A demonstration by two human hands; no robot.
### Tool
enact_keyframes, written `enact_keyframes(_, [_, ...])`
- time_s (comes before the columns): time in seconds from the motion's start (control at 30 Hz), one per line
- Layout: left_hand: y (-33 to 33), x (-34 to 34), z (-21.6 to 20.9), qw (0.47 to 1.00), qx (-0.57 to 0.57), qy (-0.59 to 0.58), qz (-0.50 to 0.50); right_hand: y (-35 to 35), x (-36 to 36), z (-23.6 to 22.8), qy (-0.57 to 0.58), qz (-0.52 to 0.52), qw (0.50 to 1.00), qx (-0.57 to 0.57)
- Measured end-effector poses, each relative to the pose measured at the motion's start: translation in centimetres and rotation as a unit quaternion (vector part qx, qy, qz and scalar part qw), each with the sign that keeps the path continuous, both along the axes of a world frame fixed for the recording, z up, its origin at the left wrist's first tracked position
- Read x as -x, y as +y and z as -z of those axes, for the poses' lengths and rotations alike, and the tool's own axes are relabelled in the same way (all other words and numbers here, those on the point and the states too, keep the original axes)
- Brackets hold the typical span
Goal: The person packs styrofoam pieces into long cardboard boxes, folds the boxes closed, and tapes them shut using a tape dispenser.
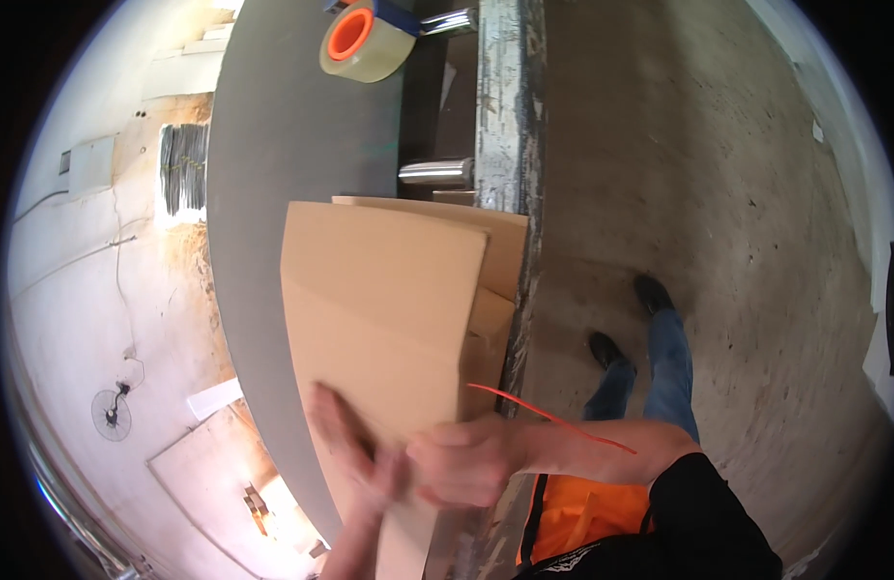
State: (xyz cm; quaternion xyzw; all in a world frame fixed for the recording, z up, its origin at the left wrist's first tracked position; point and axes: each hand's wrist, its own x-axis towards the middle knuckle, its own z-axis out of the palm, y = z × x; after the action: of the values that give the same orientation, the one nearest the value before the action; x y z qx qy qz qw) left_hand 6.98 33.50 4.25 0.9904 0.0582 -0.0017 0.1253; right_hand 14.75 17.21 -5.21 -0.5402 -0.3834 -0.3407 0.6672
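Observation:
A brown cardboard box [384, 290] lies on the grey belt, with its flaps standing a little apart along the right side. My left hand [348, 449] rests on the cardboard near the close end, its fingers stretched out and slightly blurred. Close beside it, my right hand [463, 460] is closed, fingers curled in at the box's near right edge; what they hold, if anything, is hidden. A thin red cord-like strip [553, 418] crosses above my right forearm.
A tape dispenser with a clear roll [370, 41] on an orange core sits at the far end of the grey conveyor belt [302, 126]. Metal rollers [437, 173] and a worn steel rail [505, 106] run along the right. Concrete floor lies beyond. A wall fan [112, 413] is at left.

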Motion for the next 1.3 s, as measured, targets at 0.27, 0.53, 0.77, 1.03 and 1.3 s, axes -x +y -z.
enact_keyframes(0.27, [-4.8, 2.2, -0.1, 0.987, -0.071, 0.049, 0.132, -4.0, -0.5, -6.1, 0.126, -0.116, 0.958, 0.228])
enact_keyframes(0.53, [-8.0, 1.1, -1.5, 0.983, -0.092, 0.139, 0.077, -1.7, -5.7, -6.8, 0.117, -0.035, 0.873, 0.472])
enact_keyframes(0.77, [-8.3, 2.6, -0.1, 0.996, -0.07, 0.045, 0.041, -3.5, -7.1, -8.4, 0.03, -0.089, 0.848, 0.522])
enact_keyframes(1.03, [-7.8, 4.1, 0.3, 0.998, -0.014, 0.006, 0.059, -12.1, -3.5, -8.4, 0.541, -0.195, 0.723, 0.383])
enact_keyframes(1.3, [-7.2, 5.1, 0.9, 0.994, -0.053, -0.002, 0.091, -11.2, -14.4, -2.1, 0.825, -0.45, 0.34, 0.029])
